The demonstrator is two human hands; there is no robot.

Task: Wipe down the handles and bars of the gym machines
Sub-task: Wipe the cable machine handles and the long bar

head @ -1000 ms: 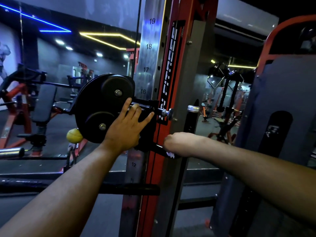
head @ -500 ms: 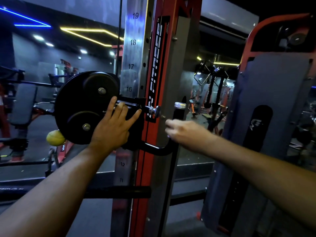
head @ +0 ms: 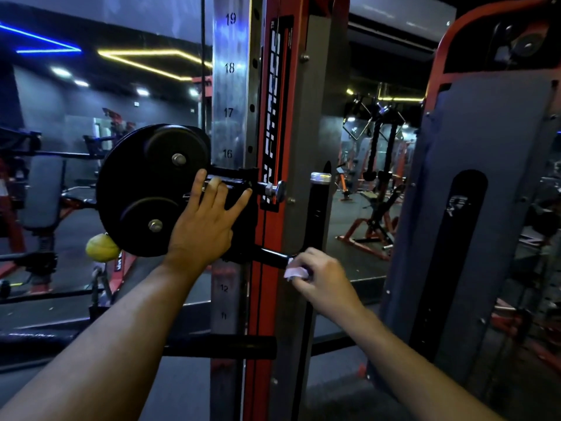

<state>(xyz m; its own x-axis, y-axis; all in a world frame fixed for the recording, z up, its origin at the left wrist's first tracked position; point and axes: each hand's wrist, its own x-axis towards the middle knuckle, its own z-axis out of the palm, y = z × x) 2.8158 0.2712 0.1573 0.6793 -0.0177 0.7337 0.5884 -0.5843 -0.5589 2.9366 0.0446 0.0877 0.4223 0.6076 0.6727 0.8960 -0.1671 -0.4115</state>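
A black L-shaped handle (head: 317, 220) with a chrome cap rises beside the red and grey upright of a cable machine. Its lower bend (head: 271, 254) joins the black carriage. My right hand (head: 318, 276) grips a small white cloth (head: 295, 272) and holds it against that lower bend. My left hand (head: 205, 226) rests flat with spread fingers on the carriage, next to the black pulley housing (head: 145, 189). A chrome adjustment knob (head: 277, 189) sticks out just right of my left fingertips.
The numbered steel column (head: 230, 110) runs up behind the carriage. A grey and red weight-stack shroud (head: 479, 208) stands close on the right. A yellow ball (head: 101, 247) hangs below the pulley housing. Other machines (head: 373, 214) and benches fill the dark floor behind.
My right hand went up to the handle's upright part, then came back down to the lower bend with the cloth. My left hand stayed on the carriage.
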